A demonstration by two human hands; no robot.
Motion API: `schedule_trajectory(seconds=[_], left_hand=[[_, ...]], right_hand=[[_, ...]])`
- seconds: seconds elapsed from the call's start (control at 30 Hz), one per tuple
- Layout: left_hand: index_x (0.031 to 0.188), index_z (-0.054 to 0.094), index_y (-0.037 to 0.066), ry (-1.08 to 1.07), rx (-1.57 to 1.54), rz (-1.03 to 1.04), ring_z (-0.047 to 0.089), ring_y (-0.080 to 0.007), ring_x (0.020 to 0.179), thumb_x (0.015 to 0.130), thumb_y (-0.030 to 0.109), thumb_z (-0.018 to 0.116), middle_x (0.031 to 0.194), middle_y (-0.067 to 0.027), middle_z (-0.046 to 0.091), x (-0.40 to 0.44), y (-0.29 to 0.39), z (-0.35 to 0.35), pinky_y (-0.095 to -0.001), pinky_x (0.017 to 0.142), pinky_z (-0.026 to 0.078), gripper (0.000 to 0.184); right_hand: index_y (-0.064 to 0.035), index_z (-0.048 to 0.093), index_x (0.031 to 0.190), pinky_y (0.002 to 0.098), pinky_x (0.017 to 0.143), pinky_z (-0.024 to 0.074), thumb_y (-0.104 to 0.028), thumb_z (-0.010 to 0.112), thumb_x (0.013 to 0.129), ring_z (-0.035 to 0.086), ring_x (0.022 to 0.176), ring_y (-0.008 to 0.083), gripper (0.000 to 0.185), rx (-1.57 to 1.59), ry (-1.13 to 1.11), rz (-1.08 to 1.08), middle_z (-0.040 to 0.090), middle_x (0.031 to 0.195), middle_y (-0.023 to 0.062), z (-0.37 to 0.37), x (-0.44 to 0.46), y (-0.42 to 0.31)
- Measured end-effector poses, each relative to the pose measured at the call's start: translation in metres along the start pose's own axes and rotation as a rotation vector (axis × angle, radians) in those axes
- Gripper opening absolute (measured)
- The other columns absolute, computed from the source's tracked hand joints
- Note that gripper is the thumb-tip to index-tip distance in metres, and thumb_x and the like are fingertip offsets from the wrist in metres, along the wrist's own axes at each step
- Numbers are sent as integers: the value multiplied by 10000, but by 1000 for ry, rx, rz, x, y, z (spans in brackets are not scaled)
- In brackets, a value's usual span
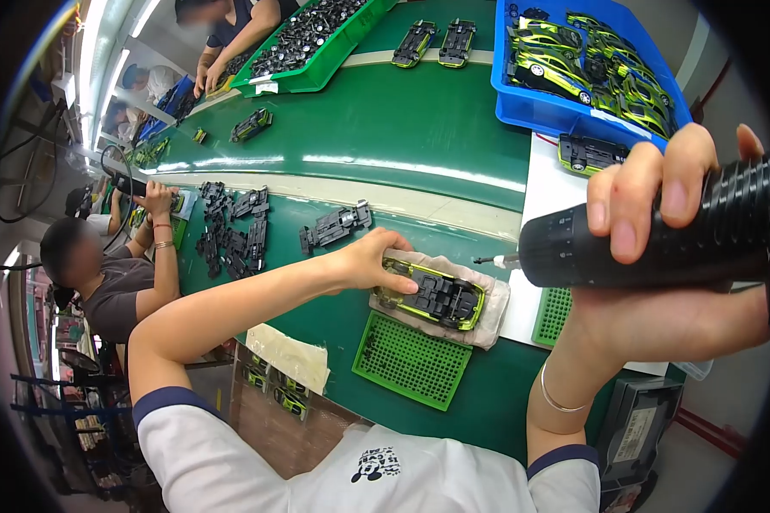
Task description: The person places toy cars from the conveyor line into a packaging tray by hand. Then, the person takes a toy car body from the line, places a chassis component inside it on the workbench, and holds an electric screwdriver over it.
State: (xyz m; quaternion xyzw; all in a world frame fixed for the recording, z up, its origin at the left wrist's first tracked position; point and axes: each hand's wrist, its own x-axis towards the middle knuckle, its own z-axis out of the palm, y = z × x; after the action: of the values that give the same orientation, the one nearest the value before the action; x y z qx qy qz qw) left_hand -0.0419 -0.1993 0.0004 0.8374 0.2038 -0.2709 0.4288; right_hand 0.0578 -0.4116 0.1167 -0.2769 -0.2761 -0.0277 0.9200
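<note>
My left hand (373, 262) grips the rear or front end of an upside-down toy car (443, 297), thumb pressed over its black underside. The car has a yellow-green body and lies on a pale folded cloth (493, 318). My right hand (646, 205) is wrapped round a black electric screwdriver (565, 248), held up to the right of the car. Its thin bit points left, apart from the car, and I cannot make out a screw on it. A black chassis (337, 226) lies just beyond my left hand.
A green perforated tray (412, 360) sits just below the cloth. Black chassis parts (233, 227) are heaped left. A blue bin (509, 109) of toy cars stands back right, and a green bin (321, 79) of small parts at the back. Co-workers (111, 278) sit along the left side.
</note>
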Motion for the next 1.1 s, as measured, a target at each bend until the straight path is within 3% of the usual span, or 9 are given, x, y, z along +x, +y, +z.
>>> schedule_trajectory(seconds=[0.27,0.33,0.37,0.5,0.83,1.1], left_hand=[[1128,439,29,-27,-19,15,367,-214,1095,643,299,719,1124,-112,408,-2,-4,-6,-334,936,287,622],[1168,398,24,-111,-405,100,342,-202,1142,688,231,685,1181,-109,396,-4,-18,-13,-332,960,270,597],[1196,367,29,-141,-412,79,321,-189,1171,718,145,645,1217,-100,382,-11,-18,-15,-326,971,263,564],[1189,380,52,-56,-365,90,376,-174,1113,703,58,631,1172,-86,422,-17,-22,-8,-303,945,290,547],[1128,439,33,-23,-293,0,441,-198,1042,669,99,677,1081,-121,495,-9,-10,-5,-312,915,320,522],[1045,501,26,0,-219,-109,491,-179,937,629,21,686,1002,-101,526,-3,0,-6,-289,837,378,456]], right_hand=[[-19,376,1083,266,442,335,-511,342,781,353,449,108,578,-14,19,10,368,691,52,-2,0,-1],[-18,381,1076,265,441,335,-506,341,784,350,448,108,570,-15,21,4,367,690,53,-2,-1,-3],[-16,385,1070,264,441,334,-502,339,787,346,447,108,563,-15,21,-2,366,688,54,-2,-1,-3],[-14,390,1058,261,438,332,-501,333,792,341,445,103,558,-22,10,3,363,686,54,-1,0,-5],[-10,366,1074,260,435,332,-520,349,781,340,440,105,588,-47,64,5,360,684,51,0,1,0],[-17,355,1106,265,440,351,-521,346,782,375,452,104,600,-46,-2,23,370,694,44,0,1,9]])
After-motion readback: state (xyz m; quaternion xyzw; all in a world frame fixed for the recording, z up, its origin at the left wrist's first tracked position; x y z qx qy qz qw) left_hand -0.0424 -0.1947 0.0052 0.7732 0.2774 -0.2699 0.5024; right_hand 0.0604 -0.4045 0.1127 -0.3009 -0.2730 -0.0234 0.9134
